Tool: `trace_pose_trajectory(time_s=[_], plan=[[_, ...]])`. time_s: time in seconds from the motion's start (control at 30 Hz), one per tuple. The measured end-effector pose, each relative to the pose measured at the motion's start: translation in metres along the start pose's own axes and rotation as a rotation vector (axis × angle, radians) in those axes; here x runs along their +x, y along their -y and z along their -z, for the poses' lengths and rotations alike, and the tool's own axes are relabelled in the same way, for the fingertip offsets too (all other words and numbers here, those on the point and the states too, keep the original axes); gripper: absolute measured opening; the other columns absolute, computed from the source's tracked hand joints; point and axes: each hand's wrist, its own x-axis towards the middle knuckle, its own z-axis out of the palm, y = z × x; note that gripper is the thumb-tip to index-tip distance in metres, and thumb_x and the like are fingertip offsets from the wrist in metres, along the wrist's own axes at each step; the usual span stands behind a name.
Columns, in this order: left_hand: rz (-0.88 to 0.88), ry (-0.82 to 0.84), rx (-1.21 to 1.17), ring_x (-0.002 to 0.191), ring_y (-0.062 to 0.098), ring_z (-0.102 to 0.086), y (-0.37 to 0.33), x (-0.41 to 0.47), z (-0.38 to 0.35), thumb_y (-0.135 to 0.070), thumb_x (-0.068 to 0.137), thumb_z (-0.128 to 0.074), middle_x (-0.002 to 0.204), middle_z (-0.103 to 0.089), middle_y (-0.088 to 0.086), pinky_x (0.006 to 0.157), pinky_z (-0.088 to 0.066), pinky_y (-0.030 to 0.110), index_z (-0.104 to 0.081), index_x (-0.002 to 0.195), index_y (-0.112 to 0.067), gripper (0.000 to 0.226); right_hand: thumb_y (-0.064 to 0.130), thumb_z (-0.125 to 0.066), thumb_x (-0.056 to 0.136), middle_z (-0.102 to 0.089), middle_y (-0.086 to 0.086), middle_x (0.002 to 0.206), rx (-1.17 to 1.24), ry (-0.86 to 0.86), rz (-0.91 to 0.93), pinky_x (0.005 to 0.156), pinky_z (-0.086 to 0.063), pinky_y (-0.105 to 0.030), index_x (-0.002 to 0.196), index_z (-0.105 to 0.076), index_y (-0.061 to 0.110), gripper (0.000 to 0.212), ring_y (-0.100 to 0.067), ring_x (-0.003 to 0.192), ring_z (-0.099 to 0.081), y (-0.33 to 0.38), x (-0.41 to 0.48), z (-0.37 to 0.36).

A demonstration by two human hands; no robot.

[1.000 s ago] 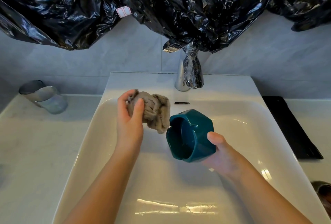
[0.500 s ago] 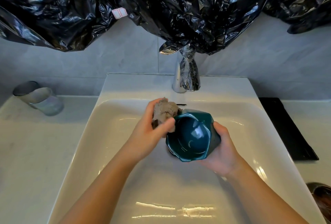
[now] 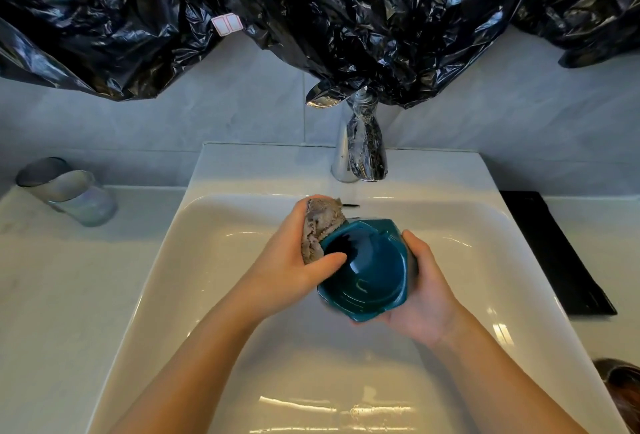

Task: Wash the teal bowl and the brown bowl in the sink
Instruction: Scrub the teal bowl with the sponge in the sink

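Observation:
Over the white sink (image 3: 214, 260) I hold the teal bowl (image 3: 372, 274) tilted, its opening facing me. My right hand (image 3: 426, 295) cups its outer wall from the right, fingers curled behind it. My left hand (image 3: 294, 260) grips a grey-brown cloth (image 3: 318, 225) against the bowl's upper left rim, with the thumb lying over the rim into the bowl. The brown bowl (image 3: 620, 388) shows only as a dark edge at the lower right corner of the counter.
A chrome tap (image 3: 360, 153), partly wrapped in plastic, stands behind the basin; no water runs. Black plastic sheeting (image 3: 311, 10) hangs across the wall above. Two glass tumblers (image 3: 69, 191) lie on the left counter. A black tray (image 3: 557, 253) sits on the right counter.
My left hand brought the cloth from the left onto the bowl's rim and slid down it. The bowl turned its opening more toward me, and my right hand's grip shifted round its side.

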Motion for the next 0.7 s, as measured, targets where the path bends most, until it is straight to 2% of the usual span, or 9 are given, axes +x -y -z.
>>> trace_pose_trajectory(time_s=[0.07, 0.13, 0.2, 0.3, 0.37, 0.47, 0.57, 0.63, 0.7], plan=[[0.01, -0.115, 0.112, 0.097, 0.008, -0.063, -0.002, 0.006, -0.004, -0.007, 0.087, -0.062, 0.107, -0.063, -0.007, 0.074, -0.055, 0.018, -0.045, 0.119, -0.029, 0.042, 0.064, -0.042, 0.082, -0.071, -0.015, 0.12, -0.088, -0.086, -0.034, 0.069, -0.057, -0.05, 0.115, -0.073, 0.023, 0.061, -0.035, 0.103, -0.07, 0.001, 0.001, 0.0], [0.076, -0.258, 0.162, 0.088, 0.005, -0.06, 0.0, 0.011, -0.009, -0.007, 0.088, -0.056, 0.099, -0.061, -0.009, 0.06, -0.051, 0.01, -0.042, 0.115, -0.03, 0.038, 0.06, -0.032, 0.091, -0.072, -0.014, 0.117, -0.171, -0.173, -0.017, 0.075, -0.058, -0.053, 0.117, -0.068, 0.024, 0.057, -0.035, 0.104, -0.07, 0.002, 0.003, -0.006], [0.106, -0.386, 0.159, 0.086, 0.003, -0.057, 0.005, 0.01, -0.015, -0.007, 0.088, -0.054, 0.097, -0.059, -0.009, 0.059, -0.049, 0.011, -0.041, 0.112, -0.03, 0.036, 0.055, -0.044, 0.094, -0.073, -0.01, 0.112, -0.329, -0.255, 0.101, 0.065, -0.06, -0.045, 0.121, -0.061, 0.026, 0.043, -0.028, 0.094, -0.074, 0.001, 0.002, -0.012], [0.118, -0.504, 0.146, 0.091, 0.008, -0.056, 0.01, 0.011, -0.015, -0.007, 0.087, -0.053, 0.104, -0.058, -0.003, 0.07, -0.052, 0.021, -0.042, 0.112, -0.028, 0.035, 0.03, -0.055, 0.099, -0.073, 0.0, 0.1, -0.602, -0.391, 0.314, 0.056, -0.058, -0.027, 0.123, -0.051, 0.029, 0.025, -0.015, 0.08, -0.075, -0.005, -0.002, -0.014], [0.133, -0.459, 0.167, 0.095, 0.011, -0.057, 0.013, 0.012, -0.013, -0.009, 0.087, -0.055, 0.107, -0.058, -0.003, 0.069, -0.052, 0.019, -0.042, 0.115, -0.027, 0.036, 0.021, -0.055, 0.098, -0.072, 0.005, 0.096, -0.696, -0.411, 0.406, 0.054, -0.055, -0.02, 0.121, -0.053, 0.029, 0.024, -0.008, 0.079, -0.073, -0.006, -0.002, -0.014], [0.135, -0.331, 0.265, 0.098, 0.016, -0.059, 0.017, 0.015, -0.006, -0.017, 0.086, -0.06, 0.109, -0.059, -0.001, 0.073, -0.054, 0.022, -0.045, 0.12, -0.026, 0.038, 0.014, -0.06, 0.096, -0.073, 0.011, 0.086, -0.717, -0.382, 0.466, 0.056, -0.055, -0.018, 0.111, -0.059, 0.032, 0.024, -0.003, 0.082, -0.072, -0.003, -0.001, -0.01], [0.093, -0.203, 0.443, 0.1, 0.018, -0.057, 0.014, 0.017, 0.0, -0.019, 0.083, -0.061, 0.112, -0.059, 0.001, 0.085, -0.052, 0.032, -0.05, 0.119, -0.031, 0.039, 0.032, -0.063, 0.084, -0.073, 0.016, 0.092, -0.885, -0.28, 0.427, 0.069, -0.059, -0.024, 0.109, -0.06, 0.043, 0.027, -0.006, 0.091, -0.07, -0.007, -0.001, -0.005], [0.051, -0.075, 0.544, 0.1, 0.018, -0.056, 0.012, 0.015, 0.0, -0.011, 0.081, -0.058, 0.111, -0.057, -0.001, 0.086, -0.049, 0.032, -0.052, 0.115, -0.035, 0.043, 0.042, -0.062, 0.079, -0.072, 0.015, 0.096, -0.977, -0.216, 0.37, 0.076, -0.06, -0.028, 0.111, -0.063, 0.045, 0.032, -0.008, 0.094, -0.07, -0.013, -0.002, -0.006], [0.02, -0.045, 0.585, 0.099, 0.017, -0.055, 0.011, 0.012, 0.001, -0.007, 0.081, -0.056, 0.11, -0.056, -0.003, 0.086, -0.048, 0.031, -0.052, 0.114, -0.038, 0.046, 0.052, -0.059, 0.076, -0.072, 0.015, 0.091, -0.974, -0.221, 0.354, 0.078, -0.061, -0.033, 0.114, -0.065, 0.043, 0.039, -0.008, 0.091, -0.07, -0.015, 0.0, -0.007]])
